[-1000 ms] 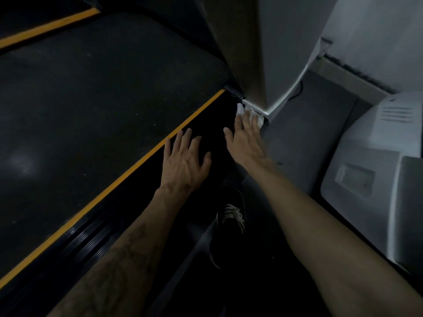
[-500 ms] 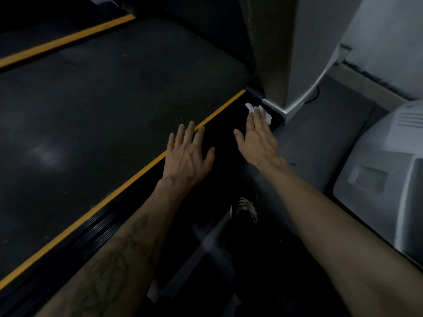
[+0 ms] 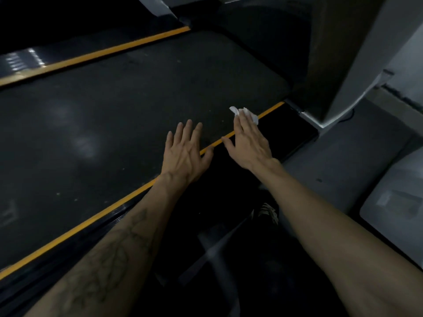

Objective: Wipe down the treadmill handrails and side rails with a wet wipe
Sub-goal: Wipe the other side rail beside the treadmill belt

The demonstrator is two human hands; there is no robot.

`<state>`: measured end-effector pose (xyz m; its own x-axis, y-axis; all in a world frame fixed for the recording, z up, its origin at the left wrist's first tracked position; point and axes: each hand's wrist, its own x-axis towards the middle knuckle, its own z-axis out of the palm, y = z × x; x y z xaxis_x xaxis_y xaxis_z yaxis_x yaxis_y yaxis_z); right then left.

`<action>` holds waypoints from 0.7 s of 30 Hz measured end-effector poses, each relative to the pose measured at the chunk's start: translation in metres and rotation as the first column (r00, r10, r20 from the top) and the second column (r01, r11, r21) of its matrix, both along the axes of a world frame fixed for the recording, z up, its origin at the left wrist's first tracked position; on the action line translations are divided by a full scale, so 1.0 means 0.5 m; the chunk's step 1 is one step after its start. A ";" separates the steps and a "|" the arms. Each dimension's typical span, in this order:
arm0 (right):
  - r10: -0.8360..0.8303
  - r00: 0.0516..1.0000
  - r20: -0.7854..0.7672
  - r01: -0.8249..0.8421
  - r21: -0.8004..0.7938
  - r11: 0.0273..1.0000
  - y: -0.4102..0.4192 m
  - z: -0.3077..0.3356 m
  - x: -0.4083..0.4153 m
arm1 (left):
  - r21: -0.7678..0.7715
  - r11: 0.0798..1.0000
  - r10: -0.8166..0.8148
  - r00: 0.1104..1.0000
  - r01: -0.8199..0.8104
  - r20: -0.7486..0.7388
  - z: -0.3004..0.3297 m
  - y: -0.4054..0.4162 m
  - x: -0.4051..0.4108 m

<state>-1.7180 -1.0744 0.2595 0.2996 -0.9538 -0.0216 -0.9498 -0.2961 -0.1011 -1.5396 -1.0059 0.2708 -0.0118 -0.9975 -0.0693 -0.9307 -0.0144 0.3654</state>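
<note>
Head view, right hand [image 3: 248, 143] flat on wet wipe [image 3: 246, 113] (yellow stripe [image 3: 91, 219]), grey upright [image 3: 343, 65] ahead

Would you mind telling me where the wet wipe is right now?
In the head view, the wet wipe lies under the fingers of the right hand, pressed on the yellow stripe where the treadmill belt meets the right side rail.

Bare forearms, a line tattoo [image 3: 109, 259] on the left; dark shoe [image 3: 266, 212] with pale laces
</note>
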 end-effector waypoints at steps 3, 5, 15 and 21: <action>0.083 0.997 0.002 -0.083 0.020 0.996 0.016 0.009 0.068 | -0.002 0.999 0.049 0.999 -0.049 0.019 0.010 0.029 0.060; 0.125 0.992 0.013 -0.126 0.054 0.991 0.029 0.017 0.115 | -0.009 0.996 0.085 0.996 -0.085 0.022 0.016 0.052 0.103; 0.389 0.919 0.054 -0.393 0.100 0.914 0.143 0.053 0.377 | -0.040 0.945 0.326 0.943 -0.324 0.065 0.018 0.230 0.327; 0.522 0.838 0.156 -0.531 0.018 0.847 0.253 0.067 0.521 | -0.085 0.885 0.462 0.885 -0.457 0.058 0.030 0.346 0.443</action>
